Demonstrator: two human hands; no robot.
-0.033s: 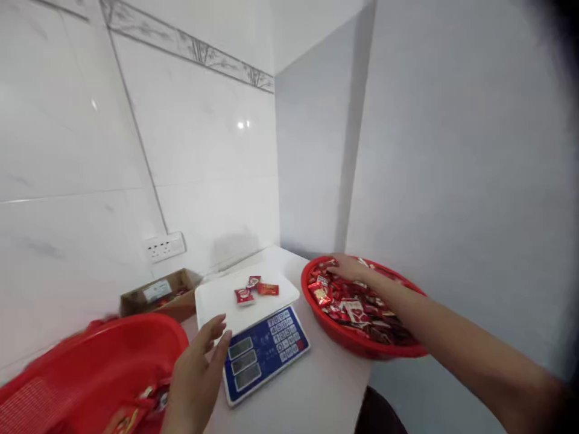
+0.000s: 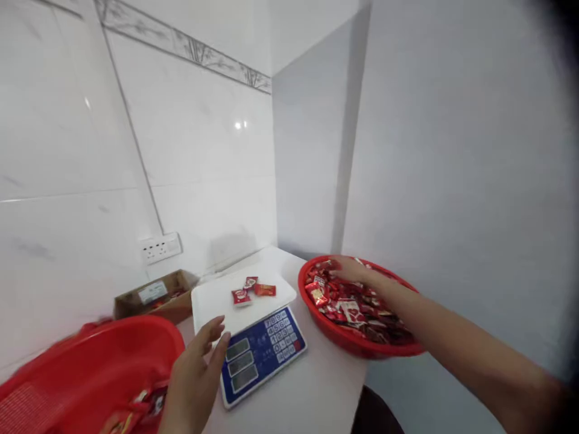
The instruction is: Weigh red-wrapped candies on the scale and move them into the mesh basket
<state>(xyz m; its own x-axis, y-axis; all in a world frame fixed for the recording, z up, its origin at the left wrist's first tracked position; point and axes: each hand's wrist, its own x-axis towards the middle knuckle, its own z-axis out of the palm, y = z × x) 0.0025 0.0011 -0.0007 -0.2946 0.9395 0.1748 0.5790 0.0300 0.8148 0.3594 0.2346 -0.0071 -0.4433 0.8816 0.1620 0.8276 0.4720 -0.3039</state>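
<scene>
My left hand (image 2: 196,377) hovers by the near left corner of a digital scale (image 2: 265,349), thumb and fingers apart, holding nothing. On the scale's white pan (image 2: 212,301) lie three small wrapped candies (image 2: 241,297), mostly red. My right hand (image 2: 348,269) reaches into a round red basin (image 2: 348,346) heaped with red-wrapped candies (image 2: 350,310). Its fingertips are down among the wrappers, partly hidden, so whether they grip one cannot be seen.
A larger red plastic basket (image 2: 131,337) with some wrapped pieces stands at lower left. Behind it sits an open cardboard box (image 2: 174,307) against the tiled wall. A socket (image 2: 160,248) is above. Walls meet behind the white table (image 2: 307,386).
The view has shifted very slightly, so things sit a little further left. My right hand has moved slightly within the basin; the candies on the pan have not moved.
</scene>
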